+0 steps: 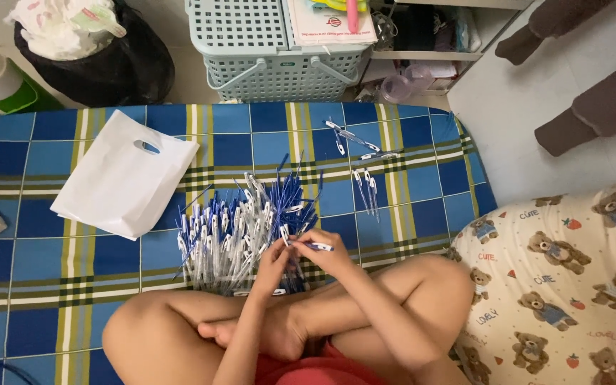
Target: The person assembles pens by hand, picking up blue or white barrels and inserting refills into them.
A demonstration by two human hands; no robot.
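Your right hand (333,251) pinches a blue-and-white pen (317,247). Your left hand (273,258) has its fingers closed on its tip, beside the pen pile (240,228).

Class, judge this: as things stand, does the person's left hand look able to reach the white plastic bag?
Probably yes: the left hand is at the pen pile, and the white plastic bag lies just beyond it with nothing standing between.

The left hand (273,258) and right hand (330,251) cover part of the thin white-and-blue plastic pen (316,247), and how their fingers grip it is too small to tell. The loose heap of blue-and-white pen parts (240,228) hides its lower pieces. The picture's top edge cuts the pale green slatted plastic basket (279,50).
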